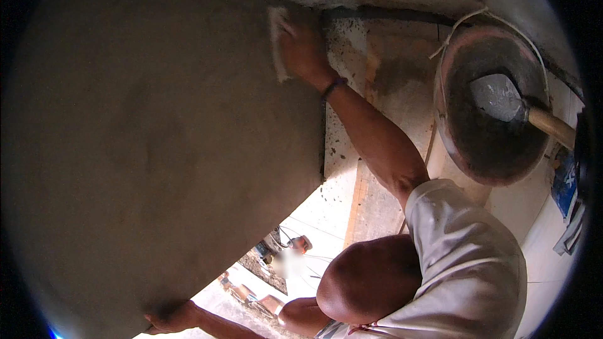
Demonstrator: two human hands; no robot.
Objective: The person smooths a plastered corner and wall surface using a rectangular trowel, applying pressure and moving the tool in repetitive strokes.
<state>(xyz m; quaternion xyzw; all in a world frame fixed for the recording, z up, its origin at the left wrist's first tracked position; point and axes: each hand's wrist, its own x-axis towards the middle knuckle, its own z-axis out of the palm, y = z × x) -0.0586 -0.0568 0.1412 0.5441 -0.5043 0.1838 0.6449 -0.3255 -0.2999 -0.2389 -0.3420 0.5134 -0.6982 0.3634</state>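
Observation:
A broad grey plastered surface (157,125) fills the left of the view. Near its upper right corner, my right hand (303,50) presses a pale, sponge-like pad (278,44) against it. The pad's upright edge shows beside my fingers, which are slightly blurred; a dark band circles that wrist. Low down, my left hand (173,319) is at the surface's bottom edge, fingers curled in shadow. What they hold, if anything, cannot be made out. To the right, a round dark bucket (449,132) contains a trowel (499,97) whose wooden handle leans over the rim.
A rope handle (540,50) loops over the bucket. Mortar-spotted boards (399,97) lie between the plastered surface and the bucket. A blue bag (563,179) is at the far right. Below the plastered edge, an orange tool (303,243) and cables lie on the pale floor.

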